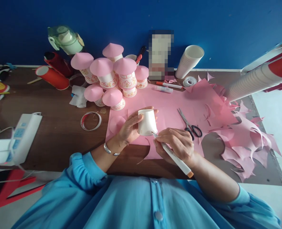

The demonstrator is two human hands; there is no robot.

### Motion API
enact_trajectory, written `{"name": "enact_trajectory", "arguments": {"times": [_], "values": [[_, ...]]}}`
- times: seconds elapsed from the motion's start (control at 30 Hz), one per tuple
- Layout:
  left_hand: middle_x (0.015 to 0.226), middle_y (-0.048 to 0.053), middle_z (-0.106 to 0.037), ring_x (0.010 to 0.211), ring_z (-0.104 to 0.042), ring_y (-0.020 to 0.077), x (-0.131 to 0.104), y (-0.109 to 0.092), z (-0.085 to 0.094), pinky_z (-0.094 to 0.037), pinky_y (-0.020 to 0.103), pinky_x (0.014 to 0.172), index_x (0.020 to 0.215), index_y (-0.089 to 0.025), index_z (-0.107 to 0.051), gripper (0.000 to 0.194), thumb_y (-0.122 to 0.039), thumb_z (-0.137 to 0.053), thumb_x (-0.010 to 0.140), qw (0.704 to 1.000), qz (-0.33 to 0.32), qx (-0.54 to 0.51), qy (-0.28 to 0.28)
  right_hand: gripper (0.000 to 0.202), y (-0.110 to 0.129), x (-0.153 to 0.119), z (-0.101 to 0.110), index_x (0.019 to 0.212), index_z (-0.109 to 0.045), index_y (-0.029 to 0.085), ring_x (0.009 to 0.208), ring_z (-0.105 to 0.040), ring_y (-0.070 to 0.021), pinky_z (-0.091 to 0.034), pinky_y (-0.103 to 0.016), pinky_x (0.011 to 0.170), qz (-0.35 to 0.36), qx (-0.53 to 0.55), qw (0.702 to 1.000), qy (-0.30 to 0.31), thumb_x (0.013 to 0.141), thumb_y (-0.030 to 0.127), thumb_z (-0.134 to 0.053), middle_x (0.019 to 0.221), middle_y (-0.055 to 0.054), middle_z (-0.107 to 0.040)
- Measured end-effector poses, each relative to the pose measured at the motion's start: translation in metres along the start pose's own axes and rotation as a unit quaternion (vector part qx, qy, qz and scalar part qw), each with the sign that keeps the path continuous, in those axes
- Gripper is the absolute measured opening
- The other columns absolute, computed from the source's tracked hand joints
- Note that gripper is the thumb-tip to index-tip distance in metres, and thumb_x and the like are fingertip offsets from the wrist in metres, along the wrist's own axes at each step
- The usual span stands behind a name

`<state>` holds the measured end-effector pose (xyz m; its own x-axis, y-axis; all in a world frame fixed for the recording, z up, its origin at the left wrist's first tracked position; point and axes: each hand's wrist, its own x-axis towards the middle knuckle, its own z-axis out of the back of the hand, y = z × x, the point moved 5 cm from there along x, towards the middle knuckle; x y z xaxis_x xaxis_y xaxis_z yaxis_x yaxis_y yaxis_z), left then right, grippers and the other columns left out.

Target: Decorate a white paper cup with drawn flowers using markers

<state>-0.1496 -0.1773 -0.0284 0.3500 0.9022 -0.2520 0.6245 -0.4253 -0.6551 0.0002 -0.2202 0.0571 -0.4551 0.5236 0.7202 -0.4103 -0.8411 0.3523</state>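
Note:
My left hand is wrapped round a white paper cup, its thumb on the near side and fingertips showing behind. The cup is held upside down, wide rim toward me. In my right hand is a white marker with an orange end, its tip at the cup's lower rim. Beneath both hands lies pink paper. Scissors with black handles rest just beyond my right hand. Past my left hand stand several decorated cups with pink cone roofs.
A power strip with cables lies at left, near a tape roll. Pink scraps cover the right side. Stacked white cups, an orange-capped marker and a green bottle are at the back by the blue wall.

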Motion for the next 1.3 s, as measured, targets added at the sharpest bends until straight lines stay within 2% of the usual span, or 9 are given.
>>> {"name": "enact_trajectory", "arguments": {"times": [0.13,0.37,0.63,0.83,1.03,1.2,1.3], "values": [[0.135,0.014,-0.072,0.117,-0.072,0.0302,-0.0004,0.0001,0.0001,-0.06,0.035,0.086,0.146,-0.02,-0.058,0.063,-0.036,-0.072,0.087,1.0,-0.001,-0.004,-0.006,0.018,-0.0004,-0.0014,-0.0014,0.096,-0.057,0.02,0.062,-0.069,-0.0137,-0.057,-0.025,0.058,0.003,0.006,1.0,0.002,0.088,0.006,-0.065,0.071,0.002,-0.066],[0.134,0.014,-0.073,0.11,-0.073,0.0275,-0.0006,-0.0006,-0.0019,-0.06,0.031,0.08,0.141,-0.019,-0.064,0.062,-0.043,-0.076,0.085,1.0,-0.006,0.007,0.02,0.02,0.0006,0.0009,-0.0015,0.095,-0.057,0.021,0.062,-0.069,-0.0128,-0.056,-0.025,0.056,0.001,0.003,1.0,0.005,0.088,0.004,-0.065,0.071,0.002,-0.066],[0.136,0.014,-0.072,0.113,-0.072,0.0291,-0.0009,0.0004,-0.0007,-0.06,0.032,0.081,0.135,-0.019,-0.068,0.058,-0.045,-0.077,0.083,1.0,-0.003,0.023,0.015,0.019,0.0001,0.0008,-0.0021,0.096,-0.055,0.022,0.062,-0.069,-0.0121,-0.056,-0.024,0.056,-0.001,-0.008,1.0,0.009,0.091,0.006,-0.064,0.071,0.003,-0.067],[0.139,0.016,-0.07,0.118,-0.07,0.0303,-0.0017,0.0006,0.0006,-0.06,0.032,0.078,0.138,-0.018,-0.065,0.06,-0.044,-0.075,0.085,1.0,0.002,0.026,0.009,0.02,-0.0002,0.0018,-0.0024,0.096,-0.055,0.02,0.061,-0.068,-0.0126,-0.056,-0.025,0.057,0.002,-0.005,1.0,0.017,0.089,0.005,-0.065,0.072,0.001,-0.067],[0.137,0.014,-0.071,0.114,-0.072,0.0293,-0.0013,-0.0007,-0.0012,-0.061,0.033,0.081,0.132,-0.019,-0.069,0.056,-0.046,-0.076,0.084,1.0,-0.004,0.022,0.021,0.019,-0.0004,0.0004,-0.0034,0.094,-0.053,0.022,0.06,-0.067,-0.0115,-0.053,-0.023,0.055,-0.013,0.001,0.999,0.03,0.091,0.006,-0.063,0.071,0.003,-0.067],[0.14,0.015,-0.069,0.115,-0.072,0.0304,-0.0007,-0.0026,-0.0024,-0.06,0.034,0.082,0.136,-0.02,-0.066,0.06,-0.047,-0.076,0.083,0.999,-0.012,0.018,0.026,0.019,0.0005,-0.0012,-0.0062,0.092,-0.053,0.021,0.057,-0.066,-0.0119,-0.051,-0.024,0.053,-0.024,0.024,0.998,0.054,0.089,0.006,-0.063,0.069,0.004,-0.065],[0.141,0.016,-0.068,0.117,-0.071,0.0309,0.0,-0.0019,-0.0005,-0.059,0.035,0.086,0.138,-0.019,-0.064,0.062,-0.047,-0.075,0.084,1.0,-0.003,0.007,0.026,0.019,0.0021,0.0005,-0.0047,0.093,-0.054,0.021,0.058,-0.067,-0.0122,-0.052,-0.024,0.053,-0.017,0.033,0.998,0.045,0.089,0.005,-0.063,0.07,0.003,-0.066]]}}
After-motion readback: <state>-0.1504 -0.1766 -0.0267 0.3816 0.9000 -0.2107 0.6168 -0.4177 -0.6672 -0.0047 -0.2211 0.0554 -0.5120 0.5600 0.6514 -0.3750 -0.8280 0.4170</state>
